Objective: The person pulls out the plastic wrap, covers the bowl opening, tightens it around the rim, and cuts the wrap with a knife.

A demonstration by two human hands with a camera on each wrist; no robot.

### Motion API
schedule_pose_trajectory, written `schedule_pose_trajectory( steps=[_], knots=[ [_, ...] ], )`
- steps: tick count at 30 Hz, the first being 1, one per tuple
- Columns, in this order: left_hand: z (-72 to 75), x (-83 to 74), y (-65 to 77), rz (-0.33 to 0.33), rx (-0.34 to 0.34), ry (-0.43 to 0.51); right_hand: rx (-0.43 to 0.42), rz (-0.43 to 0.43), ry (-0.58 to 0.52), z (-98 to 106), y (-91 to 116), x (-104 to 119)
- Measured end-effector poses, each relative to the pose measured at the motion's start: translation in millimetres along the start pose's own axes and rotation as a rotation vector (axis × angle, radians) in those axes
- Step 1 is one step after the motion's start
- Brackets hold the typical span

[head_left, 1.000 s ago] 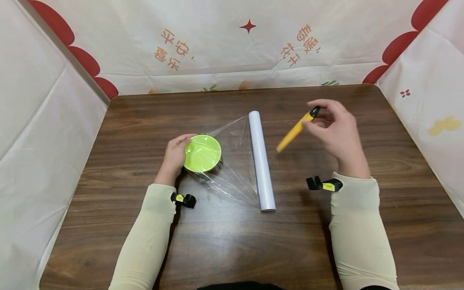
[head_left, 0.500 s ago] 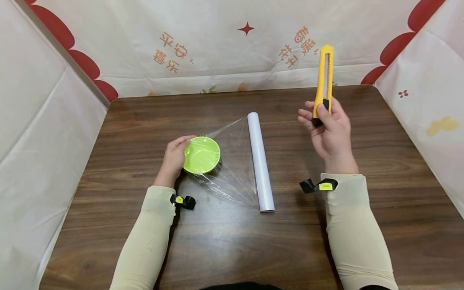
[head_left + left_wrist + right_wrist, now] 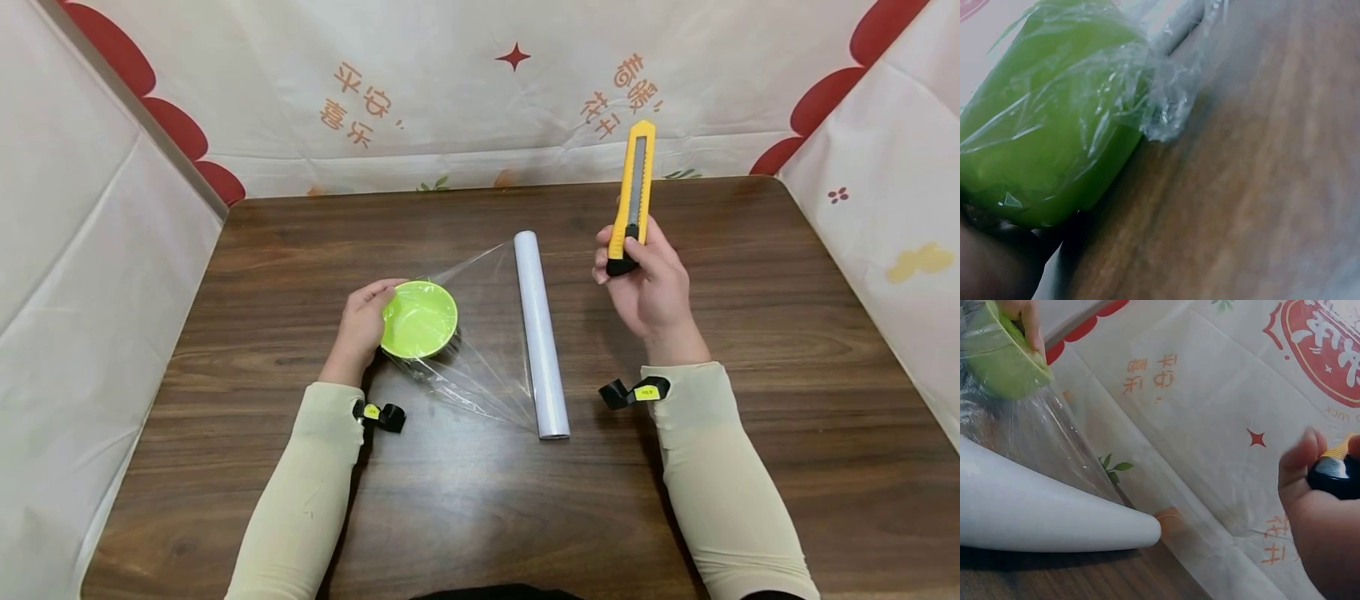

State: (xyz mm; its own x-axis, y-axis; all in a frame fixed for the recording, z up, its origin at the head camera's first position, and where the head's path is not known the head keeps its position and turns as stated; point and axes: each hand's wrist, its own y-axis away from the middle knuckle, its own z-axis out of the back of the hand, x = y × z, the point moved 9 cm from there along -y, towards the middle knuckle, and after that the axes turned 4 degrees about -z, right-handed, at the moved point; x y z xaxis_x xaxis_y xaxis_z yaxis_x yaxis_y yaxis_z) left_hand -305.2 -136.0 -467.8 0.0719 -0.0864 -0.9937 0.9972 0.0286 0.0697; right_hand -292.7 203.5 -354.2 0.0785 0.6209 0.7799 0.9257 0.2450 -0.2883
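A green bowl [image 3: 422, 321] stands left of centre, with clear plastic wrap [image 3: 480, 367] over its mouth. My left hand [image 3: 363, 327] grips the bowl's left rim, thumb on top of the film. The wrap stretches right to a white roll of cling film [image 3: 542, 337] lying lengthwise on the table. In the left wrist view, crumpled film [image 3: 1169, 103] hangs at the bowl's side. My right hand [image 3: 651, 287] holds up a yellow box cutter [image 3: 634, 187], its thumb on the black slider [image 3: 632, 231]. The cutter's tip points away from me, and a grey blade shows in its slot.
The brown wooden table [image 3: 450, 517] extends to a white printed cloth [image 3: 480, 100] at the back. More cloth hangs along the left and right sides. Black straps [image 3: 633, 392] with yellow tags stick out from both wrists.
My right hand has turned the cutter from pointing down-left to upright, raised it, then brought it left and slightly lower. My left hand, the bowl and the roll keep their places.
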Motion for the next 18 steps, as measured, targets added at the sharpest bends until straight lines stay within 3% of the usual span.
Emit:
schedule_pose_trajectory(
  steps=[12, 18],
  knots=[
    [0.5, 1.2, -2.0, -0.025, -0.007, -0.002, -0.110, 0.132, 0.032, 4.8, 1.3, 8.1],
    [0.3, 1.2, -1.6, -0.015, -0.006, 0.001, -0.145, 0.159, 0.073, 7.3, 1.7, 9.4]
  ],
)
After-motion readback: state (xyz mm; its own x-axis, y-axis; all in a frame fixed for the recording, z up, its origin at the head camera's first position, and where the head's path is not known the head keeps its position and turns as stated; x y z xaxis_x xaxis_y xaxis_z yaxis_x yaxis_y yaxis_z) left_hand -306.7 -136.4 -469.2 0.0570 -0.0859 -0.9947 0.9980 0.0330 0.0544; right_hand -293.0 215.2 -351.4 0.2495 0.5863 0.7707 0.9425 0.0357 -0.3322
